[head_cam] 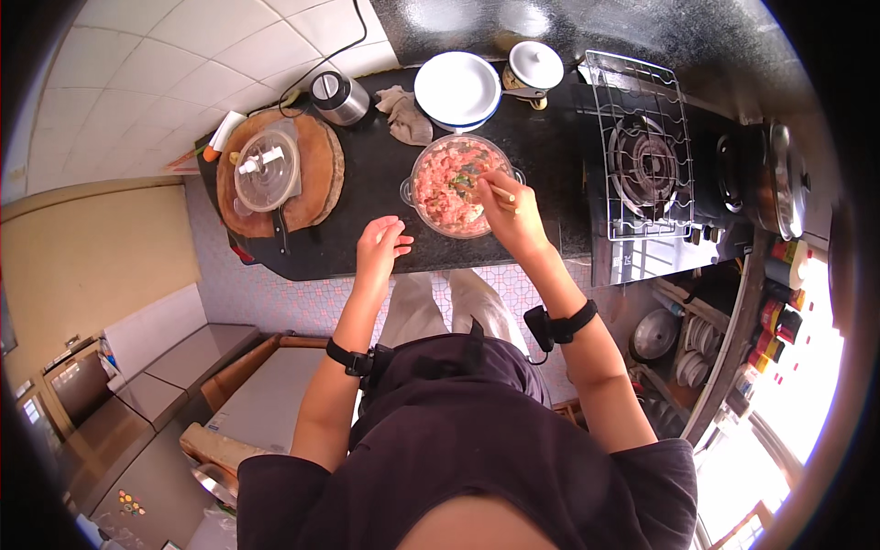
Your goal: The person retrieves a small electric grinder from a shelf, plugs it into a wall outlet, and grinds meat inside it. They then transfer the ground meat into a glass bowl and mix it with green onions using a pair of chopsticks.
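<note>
A clear bowl (407, 192) with side handles stands on the black countertop, filled with pink minced meat (440, 168). Some green bits show near the middle of the meat. My right hand (512, 210) grips a pair of wooden chopsticks (505, 198) over the bowl's right side, their tips down in the meat. To the left of the bowl, near the counter's front edge, my left hand (381, 240) hovers with fingers loosely curled and apart, holding nothing.
On a round wooden chopping board (323, 185) lie a clear lid (265, 192) and a knife (280, 230). Behind the bowl are a blender motor base (340, 100), a cloth (405, 117), a white enamel basin (457, 89) and a lidded pot (536, 65). A wire rack (643, 151) covers the gas hob.
</note>
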The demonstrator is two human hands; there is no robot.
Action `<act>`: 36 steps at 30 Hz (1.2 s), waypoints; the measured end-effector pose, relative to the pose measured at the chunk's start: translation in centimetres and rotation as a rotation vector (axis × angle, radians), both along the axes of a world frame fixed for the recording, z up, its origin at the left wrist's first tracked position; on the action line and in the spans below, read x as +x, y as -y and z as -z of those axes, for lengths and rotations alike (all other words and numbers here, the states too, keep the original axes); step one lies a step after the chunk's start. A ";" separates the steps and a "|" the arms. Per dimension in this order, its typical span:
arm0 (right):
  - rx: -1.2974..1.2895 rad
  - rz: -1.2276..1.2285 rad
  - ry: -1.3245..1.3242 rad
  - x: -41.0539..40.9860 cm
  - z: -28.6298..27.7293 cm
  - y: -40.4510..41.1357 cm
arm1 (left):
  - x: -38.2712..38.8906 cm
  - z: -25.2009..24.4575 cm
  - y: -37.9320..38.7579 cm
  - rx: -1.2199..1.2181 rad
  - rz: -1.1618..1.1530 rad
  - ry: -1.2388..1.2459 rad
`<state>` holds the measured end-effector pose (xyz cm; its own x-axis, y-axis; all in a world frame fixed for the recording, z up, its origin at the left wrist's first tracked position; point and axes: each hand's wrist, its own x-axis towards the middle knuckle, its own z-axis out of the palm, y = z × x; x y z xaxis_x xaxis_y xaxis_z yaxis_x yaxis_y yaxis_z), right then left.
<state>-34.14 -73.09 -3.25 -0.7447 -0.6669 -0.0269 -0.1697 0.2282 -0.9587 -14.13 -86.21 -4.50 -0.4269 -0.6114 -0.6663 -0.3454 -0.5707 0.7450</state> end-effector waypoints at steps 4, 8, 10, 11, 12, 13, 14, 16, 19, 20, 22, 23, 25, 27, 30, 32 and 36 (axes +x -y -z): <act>0.068 -0.104 -0.158 1.0 -2.0 0.2 | 0.9 0.3 0.9 0.020 -0.034 -0.005; 0.111 -0.117 -0.117 1.3 -2.4 0.1 | 1.4 0.2 1.9 0.008 -0.046 -0.033; 0.137 -0.100 -0.087 1.5 -2.5 0.3 | 1.8 0.1 2.4 0.001 -0.044 -0.040; 0.136 -0.102 -0.088 1.5 -2.4 0.4 | 2.0 0.1 2.7 -0.003 -0.043 -0.036; 0.134 -0.078 -0.056 1.5 -2.2 0.5 | 2.1 0.1 2.9 -0.006 -0.040 -0.033; 0.131 -0.053 -0.024 1.4 -1.9 0.5 | 2.2 0.1 3.1 -0.005 -0.039 -0.035; 0.120 -0.033 -0.021 1.2 -1.5 0.5 | 2.4 0.2 3.3 -0.002 -0.040 -0.032; 0.112 -0.010 -0.046 1.3 -1.9 0.6 | 2.8 0.3 3.7 0.001 -0.043 -0.030; 0.146 0.004 -0.073 1.1 -3.3 0.0 | 3.1 0.5 4.1 0.020 -0.027 -0.034; 0.165 0.015 -0.043 1.0 -3.6 -0.3 | 3.2 0.7 4.2 0.038 -0.012 -0.038; 0.138 0.035 0.017 1.1 -4.2 -0.7 | 3.1 0.6 4.4 0.059 0.004 -0.045; 0.141 0.038 0.015 1.2 -4.4 -1.0 | 3.0 0.6 4.4 0.066 0.033 -0.049; 0.183 0.100 -0.007 1.2 -4.7 -1.5 | 2.4 0.5 4.4 0.074 0.069 -0.056; 0.124 0.145 -0.039 1.4 -4.2 -1.8 | 1.5 0.5 4.2 0.108 0.096 -0.064; 0.111 0.175 0.008 1.6 -4.3 -2.1 | 0.2 0.5 3.8 0.100 0.148 -0.084; 0.180 0.088 0.051 1.6 -4.4 -2.0 | -0.6 0.5 3.5 0.089 0.167 -0.074; 0.177 -0.023 0.007 1.0 -2.1 -1.9 | -1.7 1.2 3.0 0.101 0.209 -0.085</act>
<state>-33.13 -71.19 -1.17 -0.7288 -0.6679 -0.1509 -0.1698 0.3898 -0.9051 -15.84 -89.25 -5.74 -0.5943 -0.4362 -0.6757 -0.4019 -0.5666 0.7193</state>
